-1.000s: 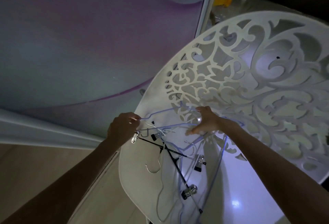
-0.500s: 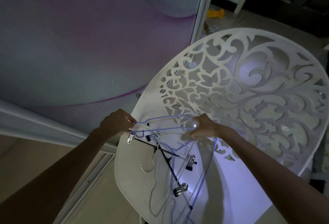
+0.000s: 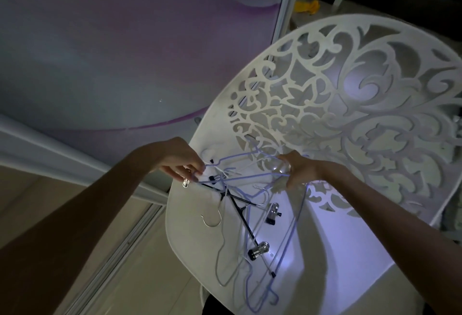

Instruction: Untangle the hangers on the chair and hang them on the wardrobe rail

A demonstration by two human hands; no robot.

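A: In the head view, where are the hangers?

B: The tangle of hangers (image 3: 246, 204) lies on the seat of the white chair (image 3: 325, 239), which has a carved openwork back. I see thin blue-lilac wire hangers, one black hanger with metal clips (image 3: 258, 249), and a loose silver hook (image 3: 212, 219) near the left edge of the seat.

A: And the hands?

B: The left hand (image 3: 180, 162) is at the left edge of the seat, and its fingers pinch the end of a blue wire hanger (image 3: 235, 158). A small metal clip (image 3: 185, 184) hangs just under these fingers. The right hand (image 3: 292, 172) grasps the other side of the same top wires, fingers curled around them (which wire exactly, I cannot tell, the light is weak). The upper part of the tangle is held between both hands; the lower part rests on the seat.

A: What is around the chair?

B: Behind it, at the left, there is a big panel with a grey and purple pattern (image 3: 112, 52), with a pale frame strip (image 3: 285, 9) at its right edge. Something yellow (image 3: 306, 6) lies on the floor far behind the chair.
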